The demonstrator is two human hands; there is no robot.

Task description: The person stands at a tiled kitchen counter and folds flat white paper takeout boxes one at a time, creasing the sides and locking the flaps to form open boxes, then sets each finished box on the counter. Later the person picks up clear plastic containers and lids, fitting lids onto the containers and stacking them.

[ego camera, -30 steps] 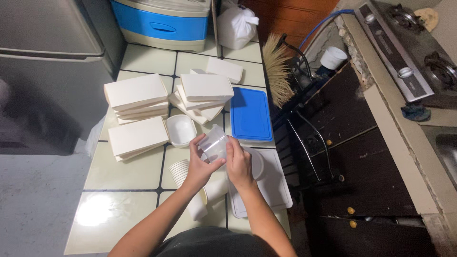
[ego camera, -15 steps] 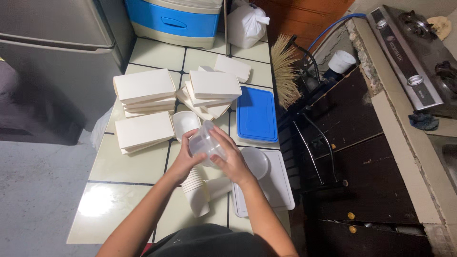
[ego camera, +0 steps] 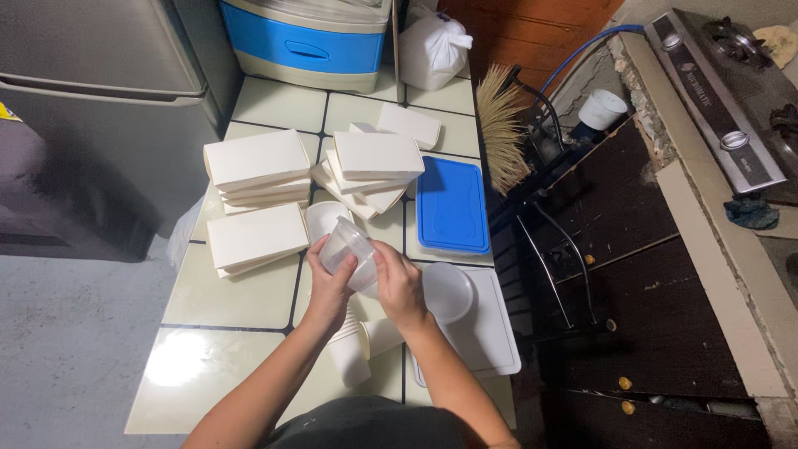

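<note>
Left hand [ego camera: 328,283] and right hand [ego camera: 399,283] gripping clear cup [ego camera: 347,249], bare tiles [ego camera: 241,303] leftward

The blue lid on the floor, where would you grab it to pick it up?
The blue lid lies flat on the tiled floor, so only its rim offers a grip. Probably best is the near short edge, from the right hand's side, pinching the raised rim. Its left edge sits close to the white boxes.

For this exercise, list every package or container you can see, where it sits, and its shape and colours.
Clear plastic cup: round, held in the left hand and right hand.
White boxes: flat, stacked on the tiled floor.
Blue lid: rectangular, right of the boxes.
White bag: knotted, at the top.
</note>
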